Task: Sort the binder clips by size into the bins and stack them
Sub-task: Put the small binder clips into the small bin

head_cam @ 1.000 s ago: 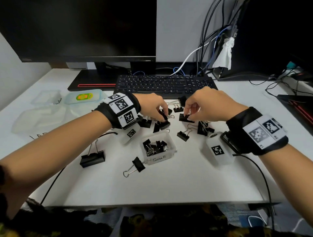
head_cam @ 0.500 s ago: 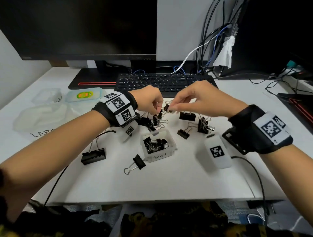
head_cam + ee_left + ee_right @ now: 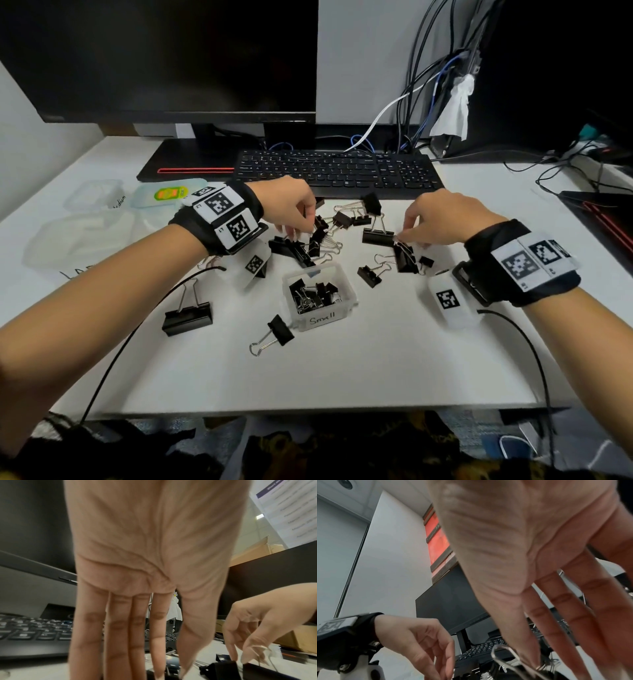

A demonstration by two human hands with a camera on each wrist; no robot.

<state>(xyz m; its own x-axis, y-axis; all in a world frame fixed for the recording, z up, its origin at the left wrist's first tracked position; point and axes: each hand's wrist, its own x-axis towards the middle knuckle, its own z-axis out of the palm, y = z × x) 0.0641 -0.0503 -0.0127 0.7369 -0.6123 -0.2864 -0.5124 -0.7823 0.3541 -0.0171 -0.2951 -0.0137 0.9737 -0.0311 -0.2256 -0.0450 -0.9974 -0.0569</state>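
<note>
lying on its side, binder clip (image 3: 275, 333), wire handles lower-left

Both hands (image 3: 291, 209) lowered, apart, onto clips (image 3: 404, 257).

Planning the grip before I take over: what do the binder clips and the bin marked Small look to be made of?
Binder clips: matte black bodies, probably painted sheet metal; handles are bright silvery wire loops that glint. Bin marked Small: translucent, frosted-looking plastic, apparently; the clips inside show through its walls, and a white handwritten label sits on its front.
</note>
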